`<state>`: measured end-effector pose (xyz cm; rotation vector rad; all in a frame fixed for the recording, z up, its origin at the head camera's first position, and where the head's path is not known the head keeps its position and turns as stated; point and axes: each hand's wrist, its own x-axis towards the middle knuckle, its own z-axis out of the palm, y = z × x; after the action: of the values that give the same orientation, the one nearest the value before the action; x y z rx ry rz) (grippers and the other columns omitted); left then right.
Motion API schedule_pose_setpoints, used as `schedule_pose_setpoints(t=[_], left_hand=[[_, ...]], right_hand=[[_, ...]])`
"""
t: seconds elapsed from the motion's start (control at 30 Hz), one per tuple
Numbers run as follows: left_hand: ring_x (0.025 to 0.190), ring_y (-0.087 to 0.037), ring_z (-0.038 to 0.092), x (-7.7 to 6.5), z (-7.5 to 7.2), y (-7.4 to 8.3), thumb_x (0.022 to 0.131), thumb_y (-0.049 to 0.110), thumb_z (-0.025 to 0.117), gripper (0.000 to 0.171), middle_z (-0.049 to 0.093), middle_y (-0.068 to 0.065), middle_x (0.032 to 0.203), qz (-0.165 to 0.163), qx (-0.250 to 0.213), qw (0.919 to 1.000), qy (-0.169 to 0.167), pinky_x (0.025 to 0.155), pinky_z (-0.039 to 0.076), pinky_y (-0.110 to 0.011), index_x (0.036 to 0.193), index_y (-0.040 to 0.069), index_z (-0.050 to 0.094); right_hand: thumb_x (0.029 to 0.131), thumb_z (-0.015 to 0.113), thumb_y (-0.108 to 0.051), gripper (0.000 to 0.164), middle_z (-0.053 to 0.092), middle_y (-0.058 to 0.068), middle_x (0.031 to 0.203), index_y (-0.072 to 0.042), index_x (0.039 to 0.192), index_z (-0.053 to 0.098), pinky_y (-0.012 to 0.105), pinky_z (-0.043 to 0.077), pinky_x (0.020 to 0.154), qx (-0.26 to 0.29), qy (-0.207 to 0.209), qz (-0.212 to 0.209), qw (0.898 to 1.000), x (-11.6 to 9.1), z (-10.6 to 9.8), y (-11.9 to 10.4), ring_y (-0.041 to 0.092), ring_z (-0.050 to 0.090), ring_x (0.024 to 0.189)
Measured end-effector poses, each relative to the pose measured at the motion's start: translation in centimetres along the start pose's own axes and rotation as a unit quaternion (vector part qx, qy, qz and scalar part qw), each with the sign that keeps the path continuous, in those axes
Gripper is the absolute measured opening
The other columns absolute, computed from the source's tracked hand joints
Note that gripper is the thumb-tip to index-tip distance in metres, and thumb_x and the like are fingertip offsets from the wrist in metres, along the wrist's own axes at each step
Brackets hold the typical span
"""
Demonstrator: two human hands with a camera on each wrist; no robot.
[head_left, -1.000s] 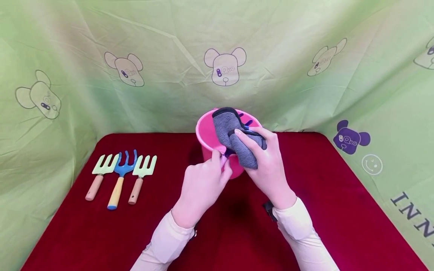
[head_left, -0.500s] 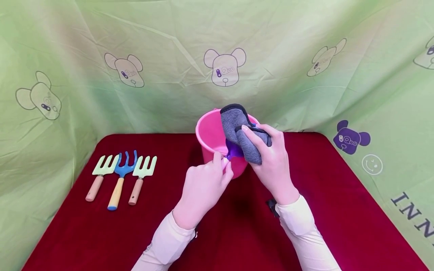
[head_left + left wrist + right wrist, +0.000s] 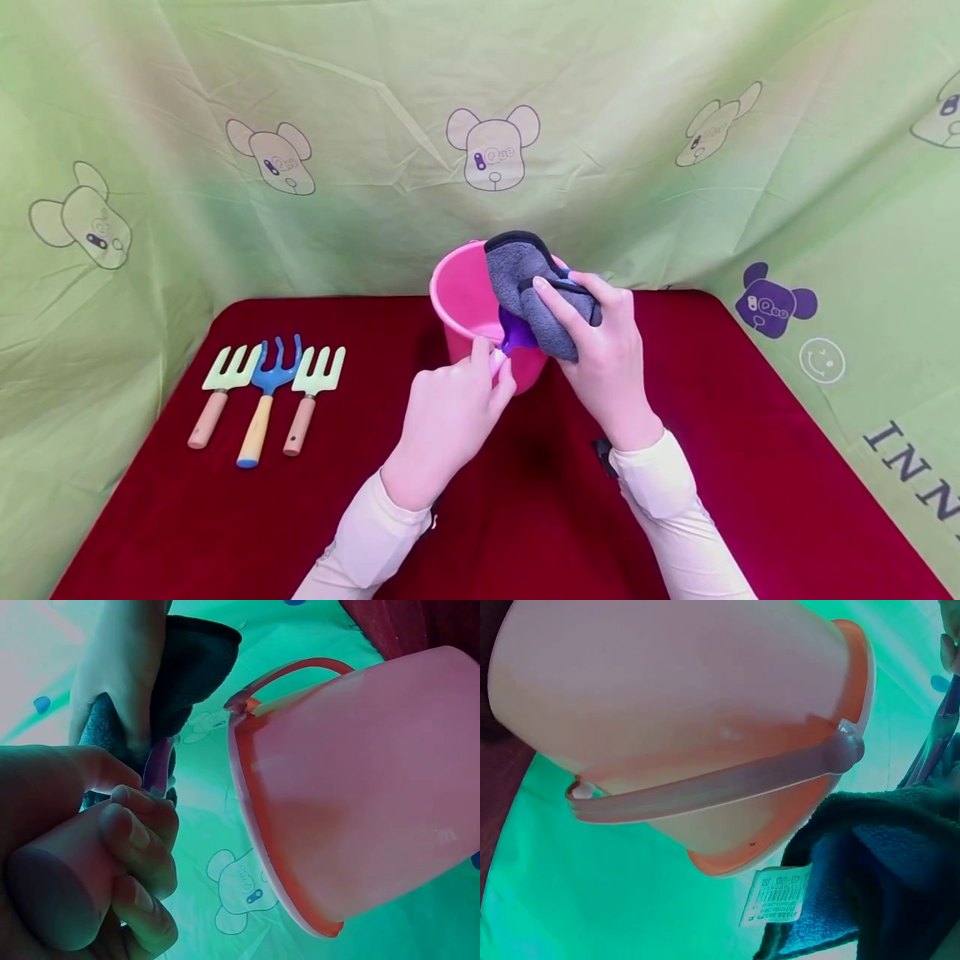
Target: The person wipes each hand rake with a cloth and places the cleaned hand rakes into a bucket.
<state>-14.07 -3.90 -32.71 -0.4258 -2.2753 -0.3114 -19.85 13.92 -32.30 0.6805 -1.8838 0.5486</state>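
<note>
In the head view my left hand [image 3: 450, 412] grips the handle of a small purple-blue garden fork [image 3: 517, 335]. The left wrist view shows its thick rounded handle [image 3: 56, 896] inside the curled fingers. My right hand [image 3: 603, 358] holds a folded grey towel [image 3: 517, 275] with black edging around the fork's head, so most of the head is hidden. Both are over the front right rim of a pink bucket [image 3: 459, 287]. The towel's white label [image 3: 776, 895] hangs out in the right wrist view.
On the left of the red-covered table [image 3: 360, 500] lie a pale green fork [image 3: 221, 392], a blue cultivator with a yellow handle [image 3: 266, 396] and another pale green fork [image 3: 311, 396]. A printed green curtain [image 3: 375, 208] surrounds the table. The bucket's handle [image 3: 712, 787] hangs at its side.
Over the last second the right hand and towel shifted slightly right and up, baring more of the fork's purple neck and covering its tines. The left hand has barely moved.
</note>
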Motion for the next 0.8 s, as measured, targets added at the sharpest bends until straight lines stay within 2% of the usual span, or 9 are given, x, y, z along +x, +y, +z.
schedule_pose_setpoints(t=[0.6,0.8], left_hand=[[0.032,-0.011,0.025,0.03,-0.70,0.52,0.087,0.024,0.059,0.020,0.033,0.003,0.038,-0.008,-0.015,0.9998,-0.007,0.035,0.015,-0.022,0.076,0.009,0.050],[0.032,-0.010,0.025,0.04,-0.64,0.49,0.087,0.024,0.059,0.021,0.032,0.004,0.039,-0.012,-0.017,0.9997,-0.014,0.035,0.015,-0.022,0.076,0.009,0.051]], right_hand=[[0.079,0.072,-0.003,0.037,0.056,0.022,0.119,-0.018,0.113,0.074,0.053,0.047,0.074,-0.010,0.066,-0.053,0.996,0.54,-0.23,-0.46,0.044,0.055,0.097],[0.078,0.074,-0.005,0.037,0.057,0.022,0.119,-0.017,0.112,0.075,0.053,0.047,0.073,-0.008,0.070,-0.067,0.995,0.67,-0.39,-0.67,0.044,0.055,0.097]])
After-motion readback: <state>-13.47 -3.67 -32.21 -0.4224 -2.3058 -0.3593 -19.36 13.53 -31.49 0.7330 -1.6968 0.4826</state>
